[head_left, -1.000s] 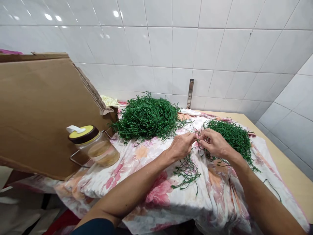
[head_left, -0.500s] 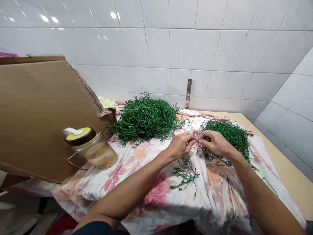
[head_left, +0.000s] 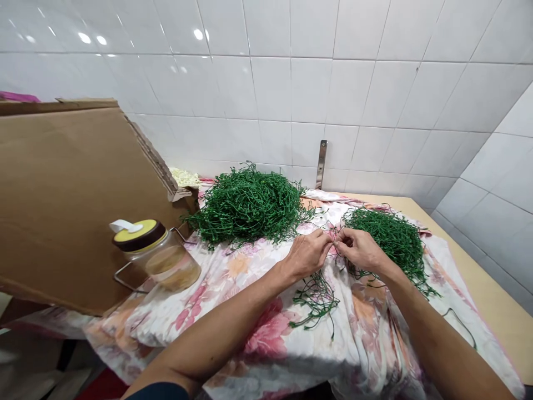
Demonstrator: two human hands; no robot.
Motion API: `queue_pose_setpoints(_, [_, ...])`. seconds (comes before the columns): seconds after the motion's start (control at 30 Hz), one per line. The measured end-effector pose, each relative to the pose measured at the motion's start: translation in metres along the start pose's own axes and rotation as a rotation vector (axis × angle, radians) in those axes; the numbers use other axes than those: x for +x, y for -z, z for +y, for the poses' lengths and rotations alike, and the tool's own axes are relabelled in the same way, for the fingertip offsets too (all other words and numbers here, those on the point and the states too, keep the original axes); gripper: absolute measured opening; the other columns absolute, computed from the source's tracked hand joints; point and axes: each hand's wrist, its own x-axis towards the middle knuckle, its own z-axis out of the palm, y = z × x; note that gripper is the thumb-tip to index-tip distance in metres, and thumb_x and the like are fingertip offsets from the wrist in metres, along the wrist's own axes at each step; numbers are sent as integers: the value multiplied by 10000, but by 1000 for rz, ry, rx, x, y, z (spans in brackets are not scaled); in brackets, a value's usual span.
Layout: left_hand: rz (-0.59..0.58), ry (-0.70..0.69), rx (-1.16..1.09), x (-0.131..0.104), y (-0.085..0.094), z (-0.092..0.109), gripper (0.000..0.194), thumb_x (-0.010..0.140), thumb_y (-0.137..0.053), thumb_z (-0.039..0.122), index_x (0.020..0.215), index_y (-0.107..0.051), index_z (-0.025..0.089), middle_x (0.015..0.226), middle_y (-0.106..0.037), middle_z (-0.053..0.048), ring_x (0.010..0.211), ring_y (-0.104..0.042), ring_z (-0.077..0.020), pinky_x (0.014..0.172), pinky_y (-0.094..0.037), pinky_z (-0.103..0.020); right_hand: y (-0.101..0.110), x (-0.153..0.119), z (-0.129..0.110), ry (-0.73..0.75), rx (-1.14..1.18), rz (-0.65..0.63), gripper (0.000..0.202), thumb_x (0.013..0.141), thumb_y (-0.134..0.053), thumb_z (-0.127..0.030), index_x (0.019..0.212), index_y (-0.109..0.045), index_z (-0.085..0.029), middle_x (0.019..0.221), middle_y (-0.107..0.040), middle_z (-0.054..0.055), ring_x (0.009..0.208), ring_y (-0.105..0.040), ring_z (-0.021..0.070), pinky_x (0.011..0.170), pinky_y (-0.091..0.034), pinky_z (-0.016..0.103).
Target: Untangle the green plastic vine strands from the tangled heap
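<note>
My left hand (head_left: 308,253) and my right hand (head_left: 358,248) meet fingertip to fingertip over the floral cloth (head_left: 237,289). Both are pinched closed around thin green strands, whose details are too small to make out. Behind my left hand lies a large tangled heap of green stems (head_left: 252,205). A second, flatter heap (head_left: 387,239) sits beside and behind my right hand. Below my left hand a small loose bunch of green stems (head_left: 316,303) rests on the cloth.
At the left stand a large cardboard box (head_left: 79,205) and a jar with a yellow lid (head_left: 166,258). A metal strip (head_left: 321,165) leans at the tiled wall (head_left: 270,89). The bare table edge (head_left: 478,278) shows at right.
The view has shifted slightly, so the scene sits a little lower. My fingertips have drawn closer together, with my right fingers more curled. The heaps look the same.
</note>
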Motion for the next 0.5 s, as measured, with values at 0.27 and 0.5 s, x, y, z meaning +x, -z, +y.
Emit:
queue_pose_setpoints(0.27, [-78,17,129,-1,-5,0,261,1019,-426,330,1015,-649,195,931,-655,-93,764,-636,-213,634,-447,-297,-10,0,0,-40,-142,37,115,828,-567,-219,718,-600,-203,683,-649,7,623,-548,153,625,-358,265])
queue_pose_setpoints(0.5, [-200,6,192,0,-5,1,277,1018,-379,283,1102,-629,200,990,-697,-86,808,-656,-210,667,-454,-293,-12,-3,-6,-39,-310,42,104,828,-567,-172,748,-625,-203,705,-669,22,643,-553,161,636,-327,268])
